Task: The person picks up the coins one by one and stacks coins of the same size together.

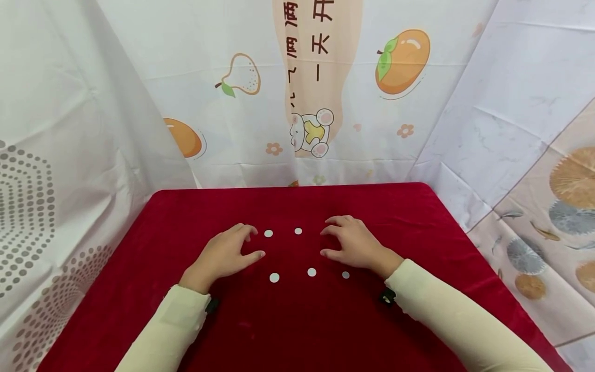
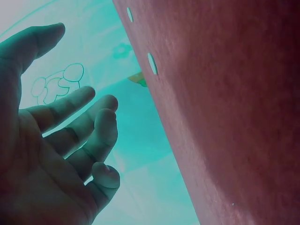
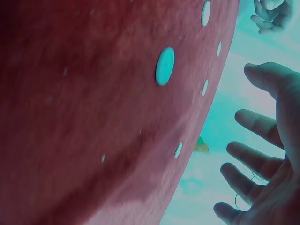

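Several small flat white discs lie apart on a red cloth. In the head view, two discs, a left one [image 1: 268, 233] and a right one [image 1: 298, 231], are farther back. Nearer are a left disc [image 1: 275, 277], a middle disc [image 1: 312, 272] and a smaller greyish disc [image 1: 346, 275]. My left hand [image 1: 222, 253] is held left of the discs, fingers relaxed and loosely bent, nothing in it. On the other side, my right hand [image 1: 355, 242] has its fingers spread and holds nothing; the greyish disc is just in front of it. The right wrist view shows a thick-edged disc [image 3: 165, 66] up close.
The red-covered table [image 1: 297, 325] spans the space under both arms. Behind it hangs a white curtain [image 1: 209, 31] printed with fruit and characters. More patterned cloth hangs at the left [image 1: 60, 170] and right [image 1: 525, 170]. Dark wrist devices sit under both cuffs.
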The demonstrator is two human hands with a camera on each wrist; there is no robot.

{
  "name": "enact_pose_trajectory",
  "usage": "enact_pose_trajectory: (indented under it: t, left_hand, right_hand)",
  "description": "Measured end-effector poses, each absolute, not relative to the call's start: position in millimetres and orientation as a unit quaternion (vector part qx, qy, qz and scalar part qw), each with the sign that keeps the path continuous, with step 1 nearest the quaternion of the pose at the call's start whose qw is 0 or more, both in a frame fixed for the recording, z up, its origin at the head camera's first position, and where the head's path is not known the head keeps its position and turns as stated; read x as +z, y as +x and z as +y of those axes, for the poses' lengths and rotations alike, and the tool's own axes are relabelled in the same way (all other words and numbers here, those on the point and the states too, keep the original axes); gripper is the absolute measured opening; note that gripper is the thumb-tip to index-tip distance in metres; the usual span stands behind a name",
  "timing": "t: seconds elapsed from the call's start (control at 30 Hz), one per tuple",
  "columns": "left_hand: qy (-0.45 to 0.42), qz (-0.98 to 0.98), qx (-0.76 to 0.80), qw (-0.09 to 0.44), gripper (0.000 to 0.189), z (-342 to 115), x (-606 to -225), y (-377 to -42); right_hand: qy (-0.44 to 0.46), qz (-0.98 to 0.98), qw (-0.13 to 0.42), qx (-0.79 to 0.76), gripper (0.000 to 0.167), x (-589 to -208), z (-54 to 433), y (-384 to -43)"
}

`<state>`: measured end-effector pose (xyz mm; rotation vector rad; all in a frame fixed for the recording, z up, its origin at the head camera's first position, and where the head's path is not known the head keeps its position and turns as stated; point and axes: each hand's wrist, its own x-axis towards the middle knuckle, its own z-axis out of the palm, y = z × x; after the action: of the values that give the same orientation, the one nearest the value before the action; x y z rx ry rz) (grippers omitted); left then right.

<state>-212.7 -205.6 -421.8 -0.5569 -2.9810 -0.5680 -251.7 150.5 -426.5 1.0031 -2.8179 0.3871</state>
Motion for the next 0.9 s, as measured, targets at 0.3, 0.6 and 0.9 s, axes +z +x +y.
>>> enact_pose_trajectory:
  t: [0.3, 0.6, 0.9]
  left_hand:
    - [-0.186, -0.961, -0.203, 0.003, 0.035, -198, -428, -204]
    - [-0.202, -0.955, -0.216, -0.037, 0.025, -191, -428, -206]
    - [-0.218, -0.94, -0.248, -0.09, 0.022, -185, -430, -204]
  right_hand:
    - [0.355, -0.924, 0.028, 0.135, 0.036, -433, 132, -245]
    - [0.366, -0.915, -0.018, 0.168, 0.032, -433, 111, -236]
    - [0.388, -0.903, -0.053, 0.175, 0.026, -443, 90, -227]
